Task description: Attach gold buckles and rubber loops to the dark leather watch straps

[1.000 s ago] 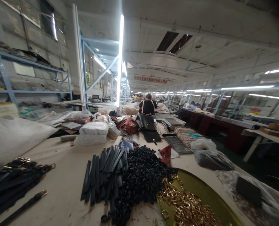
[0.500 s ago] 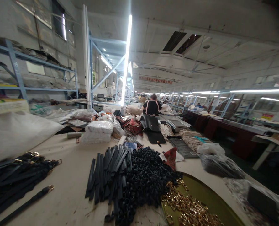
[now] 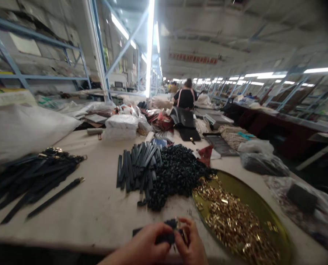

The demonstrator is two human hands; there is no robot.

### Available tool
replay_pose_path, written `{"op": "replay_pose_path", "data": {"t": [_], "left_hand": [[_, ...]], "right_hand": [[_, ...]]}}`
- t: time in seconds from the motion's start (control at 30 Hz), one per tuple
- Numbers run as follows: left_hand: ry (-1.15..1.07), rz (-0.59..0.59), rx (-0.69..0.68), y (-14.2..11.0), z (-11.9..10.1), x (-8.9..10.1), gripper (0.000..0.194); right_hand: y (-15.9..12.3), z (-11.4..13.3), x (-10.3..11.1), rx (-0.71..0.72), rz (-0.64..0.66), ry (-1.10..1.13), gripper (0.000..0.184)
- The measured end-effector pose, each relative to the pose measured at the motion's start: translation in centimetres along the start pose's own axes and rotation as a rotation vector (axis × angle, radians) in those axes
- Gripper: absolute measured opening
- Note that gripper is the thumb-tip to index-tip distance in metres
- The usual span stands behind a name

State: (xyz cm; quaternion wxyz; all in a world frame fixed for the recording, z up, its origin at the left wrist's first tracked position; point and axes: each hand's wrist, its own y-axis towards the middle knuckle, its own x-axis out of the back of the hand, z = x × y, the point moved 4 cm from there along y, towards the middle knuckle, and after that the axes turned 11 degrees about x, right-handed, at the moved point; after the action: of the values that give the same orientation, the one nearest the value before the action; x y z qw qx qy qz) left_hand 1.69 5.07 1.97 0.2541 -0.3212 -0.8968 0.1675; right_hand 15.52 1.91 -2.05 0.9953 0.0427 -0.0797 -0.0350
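Down at the near edge of the cream-coloured tabletop [image 3: 97, 213], both hands are nearly touching. The left hand [image 3: 153, 241] pinches a dark, flat leathery strap [image 3: 168, 238], and the right hand [image 3: 191, 243] has its fingers curled in on what looks like a small gold-coloured metal piece [image 3: 184, 235], kinda blurry tbh. Best guess, the step is fitting the metal to the strap; can't tell if it's threaded. Next move probably calls for the left keeping the strap steady while the right lines things up. Heaped black ring-shaped loops [image 3: 177, 173] sit just beyond, with gold metal buckles [image 3: 224, 209] in a round olive-gold tray [image 3: 236, 180] to the right
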Motion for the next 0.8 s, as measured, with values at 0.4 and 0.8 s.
{"op": "replay_pose_path", "data": {"t": [0.4,0.8], "left_hand": [[-0.425,0.44,0.228,0.8,3.3,-1.2,0.03],[-0.166,0.296,0.166,0.7,3.1,-1.8,0.022]], "right_hand": [[-2.6,-2.3,-0.9,-0.12,0.014,-0.042,0.023],[-3.8,-0.8,-0.6,0.008,0.304,-0.198,0.02]]}}
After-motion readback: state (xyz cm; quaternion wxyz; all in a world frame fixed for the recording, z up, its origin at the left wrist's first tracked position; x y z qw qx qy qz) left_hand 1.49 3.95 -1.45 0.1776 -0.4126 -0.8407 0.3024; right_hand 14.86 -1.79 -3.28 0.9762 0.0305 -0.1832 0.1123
